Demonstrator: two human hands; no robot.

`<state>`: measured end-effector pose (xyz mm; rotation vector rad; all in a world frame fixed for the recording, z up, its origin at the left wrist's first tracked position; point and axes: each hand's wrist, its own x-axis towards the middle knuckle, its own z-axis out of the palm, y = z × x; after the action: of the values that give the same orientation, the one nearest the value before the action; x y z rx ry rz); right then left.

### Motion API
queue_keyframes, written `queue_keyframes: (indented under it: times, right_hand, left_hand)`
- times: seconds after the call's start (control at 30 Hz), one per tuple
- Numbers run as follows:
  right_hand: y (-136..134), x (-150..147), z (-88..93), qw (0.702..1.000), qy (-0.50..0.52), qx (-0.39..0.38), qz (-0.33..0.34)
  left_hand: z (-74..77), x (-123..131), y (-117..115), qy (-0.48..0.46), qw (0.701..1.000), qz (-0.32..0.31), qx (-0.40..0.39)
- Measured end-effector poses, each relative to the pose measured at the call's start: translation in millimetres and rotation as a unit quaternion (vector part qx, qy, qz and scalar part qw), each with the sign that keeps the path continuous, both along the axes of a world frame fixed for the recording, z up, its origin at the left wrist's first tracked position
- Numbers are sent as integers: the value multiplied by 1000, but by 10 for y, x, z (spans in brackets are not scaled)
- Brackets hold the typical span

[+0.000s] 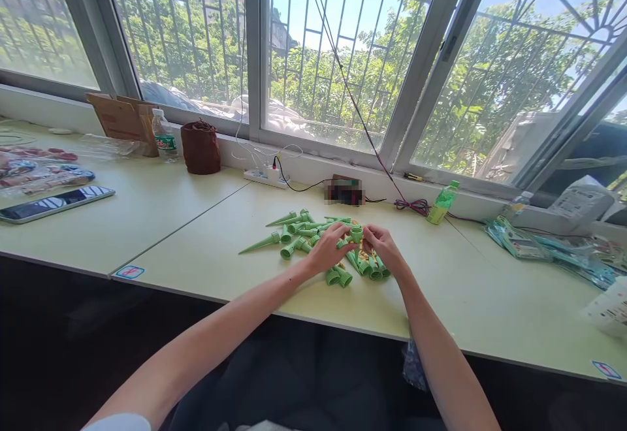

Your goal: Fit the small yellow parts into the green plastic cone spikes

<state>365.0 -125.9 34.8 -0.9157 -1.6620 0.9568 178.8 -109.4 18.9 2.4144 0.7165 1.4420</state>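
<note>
My left hand is closed round a green plastic watering spike, its wide collar facing up over the pile. My right hand pinches close beside that collar; whatever its fingertips hold is too small to make out. Under and around both hands lies a loose heap of similar green spikes, some with open round ends toward me. One long pointed spike sticks out at the heap's left. Small yellowish pieces are scattered among the spikes, partly covered by my hands.
Behind the heap sit a blurred dark device and a white power strip with cables. A green bottle stands right of them. Bagged teal items lie far right. At left are a phone, a brown pouch and a water bottle.
</note>
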Motion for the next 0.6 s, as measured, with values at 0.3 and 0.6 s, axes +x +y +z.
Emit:
queue_keyframes:
  times: [0.3,0.6]
  right_hand:
    - [29,16,-33,1000,8,0,12]
    - [-15,-7,7,1000,6,-3,1]
  left_hand:
    - [-8,-11,0,-4,1000,-24,4]
    - [-55,-8,42,-11,999,-31,43]
